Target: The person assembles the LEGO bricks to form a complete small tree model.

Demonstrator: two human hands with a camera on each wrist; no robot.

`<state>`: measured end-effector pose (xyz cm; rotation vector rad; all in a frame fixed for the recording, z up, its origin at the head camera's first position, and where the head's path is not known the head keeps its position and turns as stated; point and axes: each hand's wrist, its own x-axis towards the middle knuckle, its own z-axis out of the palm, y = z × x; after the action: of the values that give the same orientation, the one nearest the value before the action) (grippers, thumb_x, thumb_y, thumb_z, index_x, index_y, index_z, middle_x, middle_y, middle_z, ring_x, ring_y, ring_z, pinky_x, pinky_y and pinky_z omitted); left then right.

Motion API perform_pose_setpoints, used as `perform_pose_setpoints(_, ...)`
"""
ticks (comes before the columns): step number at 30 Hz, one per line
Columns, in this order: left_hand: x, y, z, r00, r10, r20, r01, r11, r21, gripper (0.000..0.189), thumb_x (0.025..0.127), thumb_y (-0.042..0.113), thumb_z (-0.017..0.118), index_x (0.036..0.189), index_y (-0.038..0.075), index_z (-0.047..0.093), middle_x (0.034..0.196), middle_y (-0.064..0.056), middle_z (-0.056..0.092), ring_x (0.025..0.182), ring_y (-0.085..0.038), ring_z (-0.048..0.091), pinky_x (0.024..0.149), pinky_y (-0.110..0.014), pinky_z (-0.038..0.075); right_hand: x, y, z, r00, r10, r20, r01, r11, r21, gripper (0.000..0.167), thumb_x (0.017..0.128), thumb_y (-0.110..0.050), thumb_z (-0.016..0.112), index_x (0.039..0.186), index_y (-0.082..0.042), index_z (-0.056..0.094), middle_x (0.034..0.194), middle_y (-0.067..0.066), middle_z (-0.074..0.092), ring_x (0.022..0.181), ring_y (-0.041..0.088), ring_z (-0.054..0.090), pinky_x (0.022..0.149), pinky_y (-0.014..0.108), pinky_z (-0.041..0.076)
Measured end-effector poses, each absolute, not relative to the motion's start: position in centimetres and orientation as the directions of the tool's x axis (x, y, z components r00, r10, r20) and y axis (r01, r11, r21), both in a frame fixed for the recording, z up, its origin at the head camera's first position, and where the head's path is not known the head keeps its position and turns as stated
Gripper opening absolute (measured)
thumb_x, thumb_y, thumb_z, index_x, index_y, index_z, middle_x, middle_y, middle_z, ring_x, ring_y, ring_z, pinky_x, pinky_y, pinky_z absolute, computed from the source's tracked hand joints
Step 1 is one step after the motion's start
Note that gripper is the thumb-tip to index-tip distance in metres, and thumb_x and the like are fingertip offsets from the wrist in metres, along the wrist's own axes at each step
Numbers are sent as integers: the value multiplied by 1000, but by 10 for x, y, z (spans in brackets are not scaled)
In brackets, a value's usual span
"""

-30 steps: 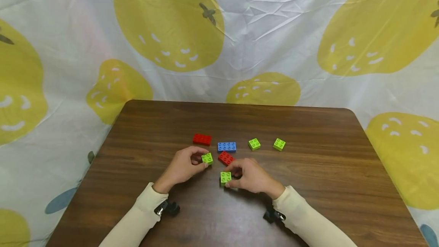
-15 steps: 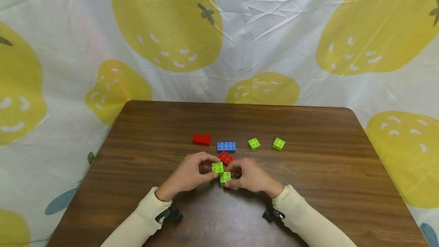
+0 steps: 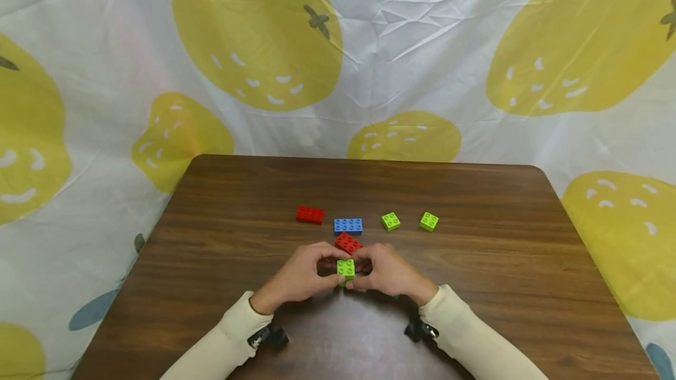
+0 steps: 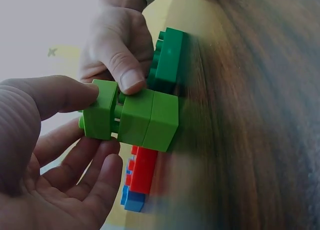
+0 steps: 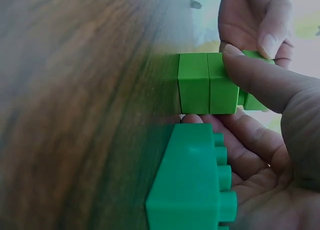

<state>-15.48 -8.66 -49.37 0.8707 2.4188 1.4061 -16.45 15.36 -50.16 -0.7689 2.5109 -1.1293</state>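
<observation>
Between the fingertips of my left hand [image 3: 303, 273] is a lime green square toy building brick [image 4: 102, 110]. It sits over a stack of two like bricks [image 4: 149, 119], with studs showing in a narrow gap between. My right hand [image 3: 389, 273] pinches that stack, its thumb on the upper brick in the right wrist view, and the stack's base is right at the tabletop. From the head view the upper brick [image 3: 345, 268] covers most of the stack. A dark green long brick [image 5: 185, 175] lies beside my right hand, mostly hidden under it from above.
Just beyond my hands lies a red brick [image 3: 348, 243], with a blue brick [image 3: 348, 226] right behind it. Another red brick [image 3: 310, 214] is further left. Two lime green bricks [image 3: 391, 221] lie to the right on the brown table [image 3: 502, 263]. A lemon-patterned cloth [image 3: 412, 63] hangs behind.
My left hand has moved right and toward me, bringing its lime green brick over the stack in my right hand. The right hand has stayed in place.
</observation>
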Motion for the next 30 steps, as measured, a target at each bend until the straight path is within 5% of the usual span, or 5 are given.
perform_pose_setpoints(30, -160, -79, -507, -831, 550, 76, 312, 348, 884, 34, 86, 12, 86, 119, 15, 79, 117, 0, 73, 104, -13, 69, 94, -30, 60, -163, 155, -499, -814, -580, -6, -394, 559, -730, 28, 77, -24, 96, 98, -19, 78, 83, -13, 74, 77, 4, 65, 70, 23, 53)
